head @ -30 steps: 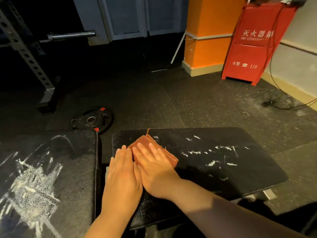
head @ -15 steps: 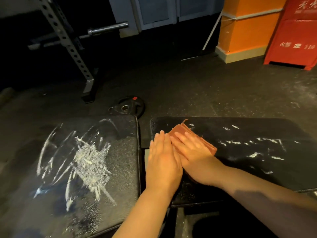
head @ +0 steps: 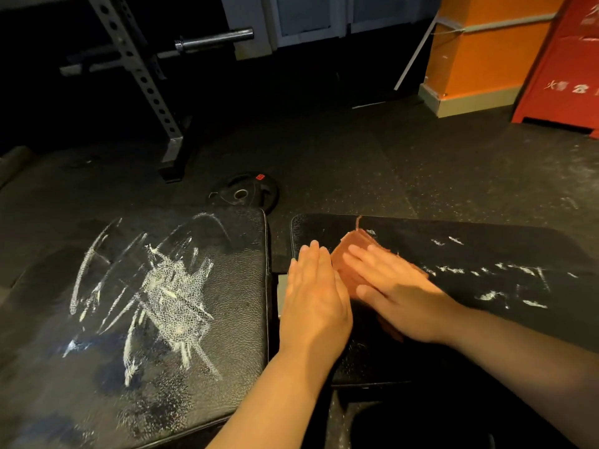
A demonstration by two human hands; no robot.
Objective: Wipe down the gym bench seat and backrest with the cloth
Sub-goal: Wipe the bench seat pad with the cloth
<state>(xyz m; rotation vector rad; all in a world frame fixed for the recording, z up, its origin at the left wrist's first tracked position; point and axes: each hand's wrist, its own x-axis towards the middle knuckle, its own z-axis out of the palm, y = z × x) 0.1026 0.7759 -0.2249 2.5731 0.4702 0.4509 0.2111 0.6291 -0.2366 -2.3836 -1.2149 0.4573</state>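
I press the cloth (head: 351,254) flat at centre frame on the right pad (head: 486,244) with my right hand (head: 398,293), fingers straight; my left hand (head: 312,299) lies released beside it, touching.

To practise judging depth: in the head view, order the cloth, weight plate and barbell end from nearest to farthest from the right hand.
1. cloth: pressed under the right hand, on the bench pad.
2. weight plate: on the floor, ahead and left.
3. barbell end: far back, upper left.
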